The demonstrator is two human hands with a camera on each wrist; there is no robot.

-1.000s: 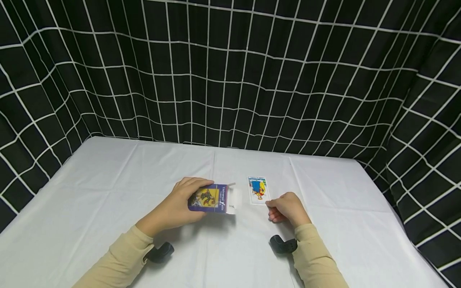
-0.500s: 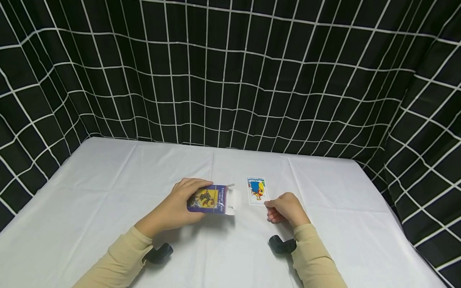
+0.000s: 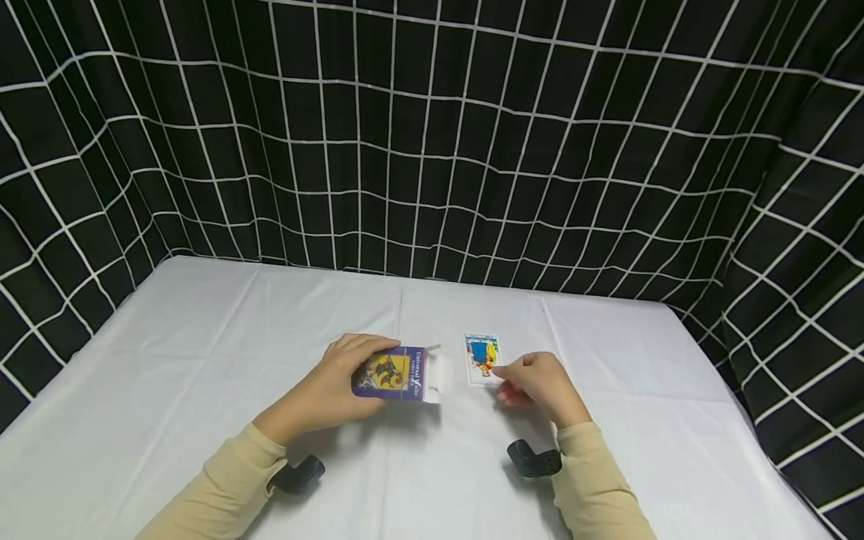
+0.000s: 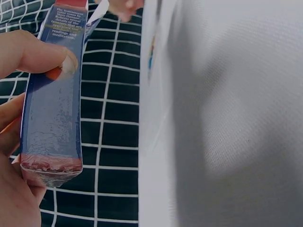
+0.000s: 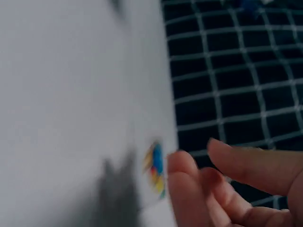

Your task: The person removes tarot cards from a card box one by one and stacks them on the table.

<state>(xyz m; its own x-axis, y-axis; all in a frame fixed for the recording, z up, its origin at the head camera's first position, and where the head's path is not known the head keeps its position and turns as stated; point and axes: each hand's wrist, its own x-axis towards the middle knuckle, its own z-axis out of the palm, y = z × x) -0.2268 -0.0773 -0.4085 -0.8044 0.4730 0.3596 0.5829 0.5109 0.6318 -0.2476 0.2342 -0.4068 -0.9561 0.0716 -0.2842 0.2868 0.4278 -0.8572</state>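
Note:
My left hand (image 3: 340,379) grips a purple tarot card box (image 3: 388,373) printed "Universal Waite". The box is held above the cloth, its white flap (image 3: 435,375) standing out on the right side. In the left wrist view the thumb presses the box's narrow blue side (image 4: 54,113). Face up on the table lies one tarot card (image 3: 482,352) with a blue and yellow figure. My right hand (image 3: 540,384) hovers over its near right corner. In the right wrist view thumb and index finger stand apart with nothing between them, and the card (image 5: 155,165) lies beyond them.
A white cloth covers the table (image 3: 223,322). Behind it and at both sides hangs a black curtain (image 3: 405,135) with a white grid. A dark wrist device (image 3: 533,459) sits at the right sleeve, another (image 3: 300,474) at the left.
My right hand has lifted off the card's near corner, where its fingertips were, and the fingers have parted a little. The left hand and box have stayed in place.

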